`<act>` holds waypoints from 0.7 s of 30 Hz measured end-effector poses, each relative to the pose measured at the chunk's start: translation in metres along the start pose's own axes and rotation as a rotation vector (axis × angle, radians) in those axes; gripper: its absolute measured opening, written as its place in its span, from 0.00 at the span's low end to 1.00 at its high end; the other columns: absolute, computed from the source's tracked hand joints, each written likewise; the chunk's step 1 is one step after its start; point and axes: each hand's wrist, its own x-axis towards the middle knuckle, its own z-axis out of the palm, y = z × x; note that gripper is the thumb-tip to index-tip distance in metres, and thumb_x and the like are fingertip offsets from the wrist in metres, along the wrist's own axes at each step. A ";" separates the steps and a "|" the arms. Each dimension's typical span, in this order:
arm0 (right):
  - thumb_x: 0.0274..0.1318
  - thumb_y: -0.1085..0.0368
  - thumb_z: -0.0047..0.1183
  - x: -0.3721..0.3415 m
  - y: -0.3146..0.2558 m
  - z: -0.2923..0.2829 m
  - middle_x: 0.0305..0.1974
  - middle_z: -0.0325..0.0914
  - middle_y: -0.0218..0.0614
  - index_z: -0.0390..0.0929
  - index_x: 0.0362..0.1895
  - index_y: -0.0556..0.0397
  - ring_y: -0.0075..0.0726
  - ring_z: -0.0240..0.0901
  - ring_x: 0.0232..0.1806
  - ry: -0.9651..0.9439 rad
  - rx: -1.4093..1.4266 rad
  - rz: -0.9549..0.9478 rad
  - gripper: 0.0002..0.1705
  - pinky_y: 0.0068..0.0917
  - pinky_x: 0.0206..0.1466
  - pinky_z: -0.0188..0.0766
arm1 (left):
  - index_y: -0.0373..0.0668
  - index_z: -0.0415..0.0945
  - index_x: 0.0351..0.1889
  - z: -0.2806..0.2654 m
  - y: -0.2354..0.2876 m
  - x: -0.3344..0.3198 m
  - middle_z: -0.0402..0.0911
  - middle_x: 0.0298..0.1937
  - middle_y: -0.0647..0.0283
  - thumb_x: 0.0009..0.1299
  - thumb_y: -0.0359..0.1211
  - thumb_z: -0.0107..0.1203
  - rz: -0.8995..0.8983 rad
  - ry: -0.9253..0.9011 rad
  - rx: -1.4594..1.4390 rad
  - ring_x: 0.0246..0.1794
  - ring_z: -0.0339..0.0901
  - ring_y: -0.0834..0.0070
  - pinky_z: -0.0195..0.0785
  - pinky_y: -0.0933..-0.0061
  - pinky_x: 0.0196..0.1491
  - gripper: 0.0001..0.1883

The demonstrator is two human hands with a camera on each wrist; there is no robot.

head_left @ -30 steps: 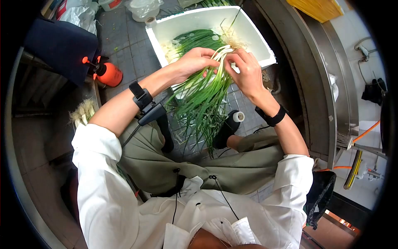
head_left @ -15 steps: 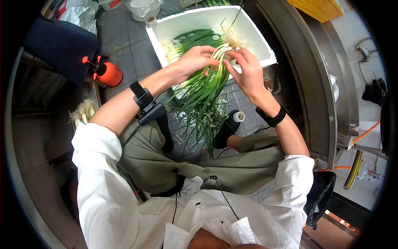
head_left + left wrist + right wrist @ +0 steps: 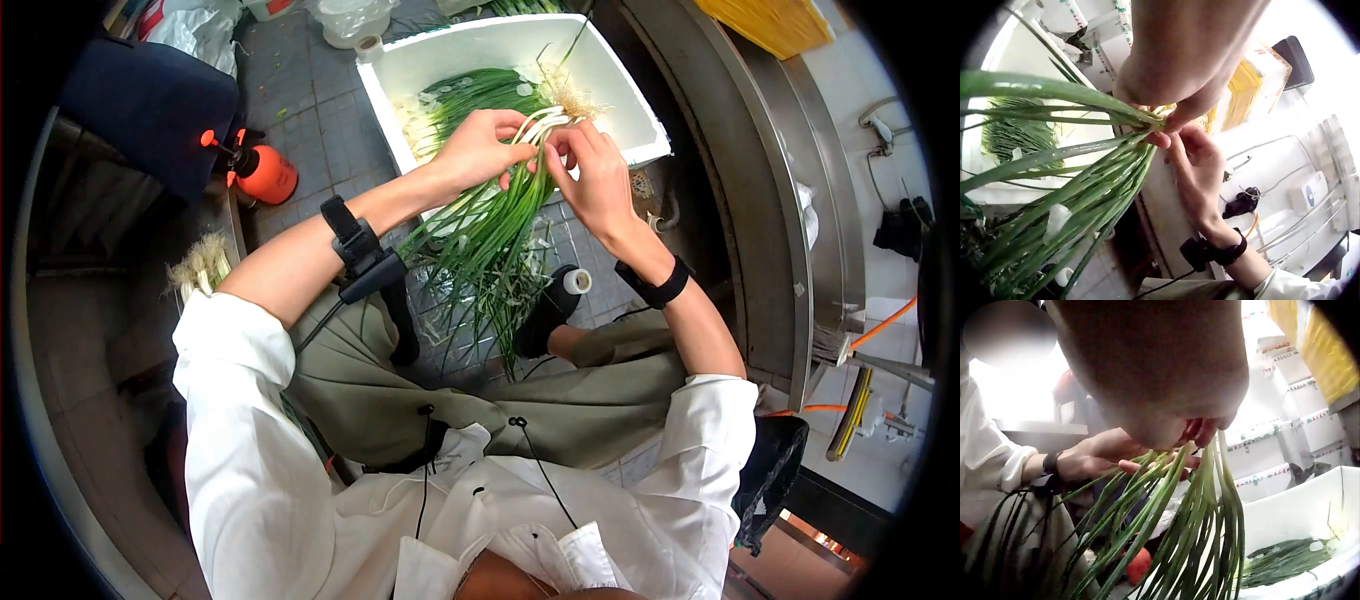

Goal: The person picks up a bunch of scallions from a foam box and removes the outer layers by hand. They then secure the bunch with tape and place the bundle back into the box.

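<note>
A bunch of green onions (image 3: 500, 225) hangs between both hands, its roots up and its leaves trailing down toward the floor. My left hand (image 3: 480, 152) holds the bunch around the white stems from the left. At the right side of the stems, my right hand (image 3: 594, 180) pinches with thumb and curled fingers just below the roots. Beneath lies a white foam box (image 3: 640, 140) with more green onions (image 3: 470, 92) in it. In the right wrist view the stems (image 3: 1207, 481) come out under the right fingers, while the left hand (image 3: 1100, 453) is beside them.
An orange spray bottle (image 3: 268, 175) stands on the floor at the left, near a rooted bundle (image 3: 202, 265). A tape roll (image 3: 577, 281) is by the right foot. A metal counter edge (image 3: 760, 200) runs along the right. Loose leaves lie between the feet.
The right fingers have curled in closer against the stems than half a second ago. Both hands stay at nearly the same place with the bunch; the view has shifted slightly.
</note>
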 end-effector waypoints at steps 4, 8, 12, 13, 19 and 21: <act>0.51 0.70 0.63 -0.004 0.002 0.000 0.33 0.74 0.37 0.75 0.36 0.53 0.47 0.71 0.31 -0.039 -0.017 -0.036 0.09 0.39 0.36 0.68 | 0.34 0.77 0.50 -0.002 -0.001 0.001 0.83 0.44 0.60 0.68 0.27 0.56 -0.006 0.025 0.037 0.30 0.77 0.83 0.65 0.82 0.23 0.13; 0.51 0.70 0.62 -0.005 -0.003 -0.002 0.33 0.73 0.38 0.75 0.36 0.53 0.46 0.70 0.31 -0.072 -0.019 -0.087 0.09 0.38 0.37 0.67 | 0.33 0.78 0.50 -0.002 -0.007 0.005 0.83 0.45 0.61 0.69 0.27 0.56 0.016 0.026 0.061 0.27 0.76 0.83 0.66 0.81 0.23 0.13; 0.52 0.69 0.61 -0.009 -0.012 0.001 0.32 0.71 0.38 0.75 0.36 0.52 0.45 0.71 0.32 -0.103 -0.059 -0.145 0.08 0.37 0.38 0.67 | 0.33 0.78 0.53 -0.001 0.000 0.004 0.83 0.45 0.62 0.69 0.26 0.55 0.003 0.075 0.047 0.23 0.73 0.83 0.66 0.81 0.23 0.15; 0.52 0.69 0.61 -0.008 -0.013 0.000 0.32 0.71 0.38 0.75 0.36 0.52 0.44 0.71 0.32 -0.098 -0.047 -0.152 0.08 0.37 0.38 0.67 | 0.33 0.77 0.54 -0.001 0.001 0.004 0.83 0.45 0.62 0.70 0.26 0.54 0.016 0.101 0.033 0.22 0.72 0.84 0.66 0.81 0.23 0.15; 0.55 0.64 0.64 0.000 -0.005 -0.005 0.33 0.75 0.40 0.75 0.37 0.56 0.40 0.77 0.29 -0.040 0.082 0.124 0.12 0.35 0.31 0.73 | 0.33 0.76 0.56 0.000 -0.004 0.005 0.82 0.47 0.59 0.70 0.28 0.55 0.044 0.104 0.055 0.31 0.78 0.81 0.70 0.80 0.24 0.17; 0.54 0.63 0.65 -0.001 -0.006 0.001 0.34 0.77 0.40 0.75 0.38 0.56 0.38 0.78 0.30 -0.068 0.163 0.196 0.14 0.34 0.32 0.74 | 0.34 0.74 0.57 0.002 0.000 0.002 0.82 0.47 0.58 0.70 0.27 0.55 0.047 0.084 0.056 0.34 0.79 0.80 0.72 0.79 0.24 0.18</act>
